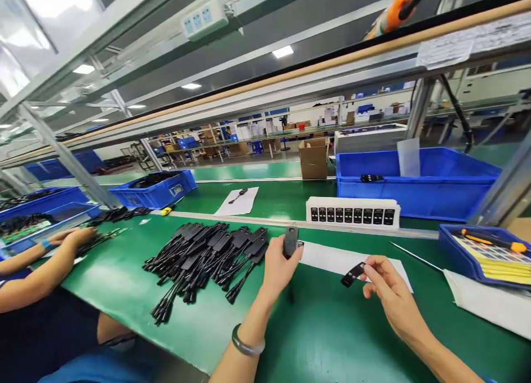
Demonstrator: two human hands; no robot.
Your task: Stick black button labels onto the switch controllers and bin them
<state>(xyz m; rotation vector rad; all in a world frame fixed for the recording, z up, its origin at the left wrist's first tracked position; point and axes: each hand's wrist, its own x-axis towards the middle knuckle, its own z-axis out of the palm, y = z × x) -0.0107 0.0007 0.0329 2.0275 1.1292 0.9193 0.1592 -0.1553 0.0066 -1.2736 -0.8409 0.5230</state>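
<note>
My left hand (279,264) is closed around a small black plastic device (291,241), held upright above the green bench. Between the thumb and fingers of my right hand (388,286) is a black label (352,274) with small light marks, tilted over the bench. A white strip of paper (332,258) lies flat beneath and between my hands. Left of my left hand spreads a heap of black devices with short cables (207,250). Behind my hands stands a white holder (352,202) with a row of black labels on its front.
A large blue bin (448,200) stands at the back right, a smaller blue bin (155,190) at the back left. A blue tray (448,250) holds yellow sheets and an orange-handled tool (493,240). A metal rod (415,255) lies nearby. At left, a co-worker's hands (77,236) handle parts.
</note>
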